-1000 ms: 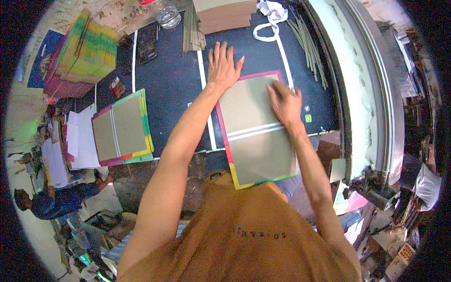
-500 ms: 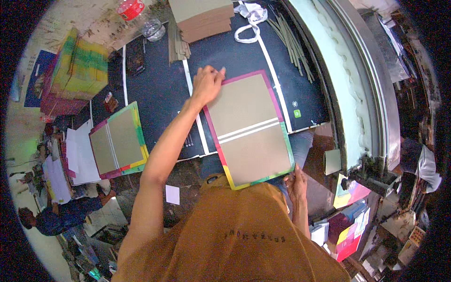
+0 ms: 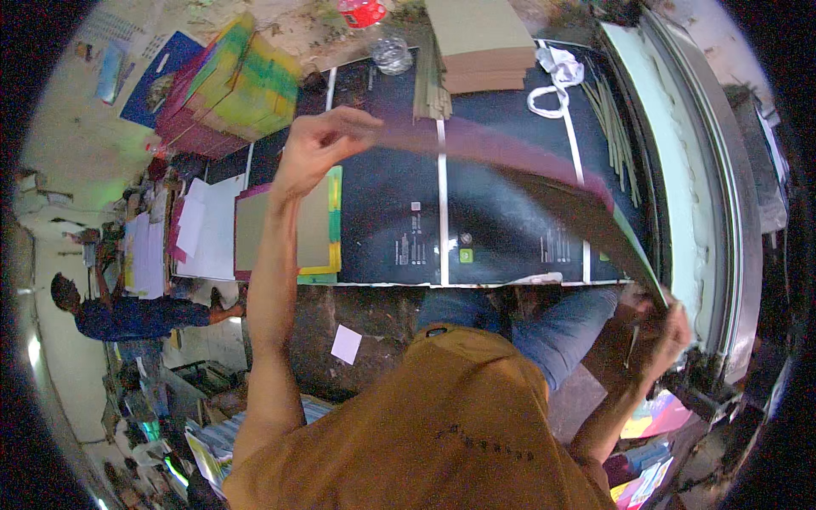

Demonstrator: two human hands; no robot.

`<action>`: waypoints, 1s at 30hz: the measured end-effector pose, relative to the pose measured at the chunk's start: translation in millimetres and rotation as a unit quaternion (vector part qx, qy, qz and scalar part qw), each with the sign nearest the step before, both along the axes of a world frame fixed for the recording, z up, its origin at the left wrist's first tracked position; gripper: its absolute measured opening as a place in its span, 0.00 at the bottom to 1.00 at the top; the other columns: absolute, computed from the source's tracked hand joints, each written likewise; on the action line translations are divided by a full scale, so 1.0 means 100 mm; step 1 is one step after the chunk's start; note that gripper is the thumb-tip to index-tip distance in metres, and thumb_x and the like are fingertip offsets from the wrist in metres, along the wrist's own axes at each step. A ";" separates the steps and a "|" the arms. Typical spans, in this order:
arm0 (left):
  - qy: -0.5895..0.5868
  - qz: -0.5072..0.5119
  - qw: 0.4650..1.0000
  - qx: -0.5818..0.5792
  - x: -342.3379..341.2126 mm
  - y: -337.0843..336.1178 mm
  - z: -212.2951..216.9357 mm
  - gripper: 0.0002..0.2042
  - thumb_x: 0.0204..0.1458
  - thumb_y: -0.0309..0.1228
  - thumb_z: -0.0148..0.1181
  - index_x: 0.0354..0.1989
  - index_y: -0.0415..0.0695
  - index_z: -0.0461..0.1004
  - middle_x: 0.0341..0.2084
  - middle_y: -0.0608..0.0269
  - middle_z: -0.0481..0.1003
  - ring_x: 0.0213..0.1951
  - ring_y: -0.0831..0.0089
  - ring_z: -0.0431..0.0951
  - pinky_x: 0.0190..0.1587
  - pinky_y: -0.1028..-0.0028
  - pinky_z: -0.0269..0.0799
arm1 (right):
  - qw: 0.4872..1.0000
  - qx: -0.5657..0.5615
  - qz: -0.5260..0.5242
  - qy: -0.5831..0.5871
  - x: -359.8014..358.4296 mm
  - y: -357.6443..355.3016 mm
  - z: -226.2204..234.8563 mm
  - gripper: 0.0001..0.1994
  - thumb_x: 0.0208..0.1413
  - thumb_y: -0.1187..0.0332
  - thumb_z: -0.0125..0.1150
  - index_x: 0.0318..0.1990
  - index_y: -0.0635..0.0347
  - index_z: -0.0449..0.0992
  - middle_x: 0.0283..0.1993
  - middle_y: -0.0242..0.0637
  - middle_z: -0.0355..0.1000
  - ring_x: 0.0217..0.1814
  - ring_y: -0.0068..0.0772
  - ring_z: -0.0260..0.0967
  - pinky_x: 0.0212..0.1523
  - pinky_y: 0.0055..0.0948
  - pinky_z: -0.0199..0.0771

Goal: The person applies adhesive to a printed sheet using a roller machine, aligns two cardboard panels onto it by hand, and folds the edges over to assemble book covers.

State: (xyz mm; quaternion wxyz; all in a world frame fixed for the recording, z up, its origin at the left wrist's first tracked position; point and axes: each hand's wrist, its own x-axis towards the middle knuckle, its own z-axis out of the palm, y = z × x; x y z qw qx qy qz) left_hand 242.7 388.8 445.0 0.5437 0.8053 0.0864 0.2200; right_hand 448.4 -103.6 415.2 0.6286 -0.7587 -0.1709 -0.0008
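The left hand (image 3: 319, 144) is pinching the far left end of a thin, flat cover board with a purple edge (image 3: 527, 166), its fingers pressing together. The right hand (image 3: 667, 340) is closing its fingers on the near right end of the same board, where a green edge is showing. The board is stretching between the two hands, tilted and blurred, over a dark blue worktop with white lines (image 3: 382, 200).

On the left of the worktop, a second board, grey with purple, green and yellow borders (image 3: 313, 231), is lying flat, partly behind the left forearm. Just left of it, white paper sheets (image 3: 217, 225) are lying. At the far left, a tall stack of yellow, green and purple covers (image 3: 255, 93) is standing.

At the far side, a bundle of thin grey-brown strips (image 3: 432, 89) is resting beside a stack of brown-grey boards (image 3: 489, 64), and a clear plastic bottle (image 3: 391, 55) is lying to their left. To the right of the stack, a looped white cloth band (image 3: 546, 104) is lying near some loose, thin grey strips (image 3: 616, 136). Further left, a person in dark blue clothes (image 3: 140, 319) is appearing.
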 end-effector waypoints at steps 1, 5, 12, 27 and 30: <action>-0.011 -0.075 0.997 -0.032 -0.16 0.13 0.03 0.12 0.52 0.22 0.69 0.45 0.46 0.86 0.58 0.51 0.77 0.56 0.67 0.79 0.56 0.69 0.75 | 0.996 0.034 0.036 -0.071 0.11 0.13 0.04 0.21 0.72 0.56 0.51 0.40 0.66 0.81 0.35 0.44 0.80 0.36 0.30 0.75 0.41 0.28 0.73; 0.049 0.067 0.981 0.176 -0.40 -0.17 -0.47 0.24 0.44 0.22 0.68 0.53 0.52 0.83 0.73 0.52 0.60 0.75 0.57 0.56 0.75 0.57 0.48 | 0.994 -0.050 0.099 0.024 0.44 0.26 -0.27 0.16 0.64 0.64 0.60 0.39 0.72 0.83 0.48 0.52 0.81 0.52 0.44 0.77 0.62 0.39 0.70; 0.318 0.312 0.842 0.304 -0.24 -1.24 -1.99 0.36 0.69 0.49 0.46 0.72 0.27 0.53 0.72 0.29 0.52 0.74 0.36 0.51 0.75 0.49 0.45 | 0.873 -0.364 0.275 -0.173 -0.04 1.10 -0.98 0.30 0.58 0.61 0.70 0.67 0.60 0.71 0.70 0.56 0.65 0.76 0.59 0.55 0.72 0.50 0.59; 0.335 0.336 0.818 0.325 0.23 -1.70 -2.18 0.38 0.66 0.48 0.45 0.74 0.27 0.48 0.76 0.38 0.46 0.77 0.45 0.43 0.76 0.49 0.39 | 0.831 -0.395 0.243 -0.308 -0.40 2.40 -1.67 0.35 0.64 0.43 0.53 0.71 0.59 0.66 0.77 0.39 0.59 0.80 0.45 0.50 0.77 0.62 0.41; 0.329 0.344 0.815 0.329 0.24 -1.68 -2.18 0.36 0.67 0.46 0.46 0.73 0.29 0.50 0.75 0.38 0.48 0.77 0.45 0.45 0.76 0.50 0.40 | 0.811 -0.442 0.284 -0.258 -1.10 1.34 -1.51 0.37 0.63 0.42 0.56 0.70 0.59 0.66 0.76 0.38 0.61 0.79 0.44 0.53 0.76 0.63 0.41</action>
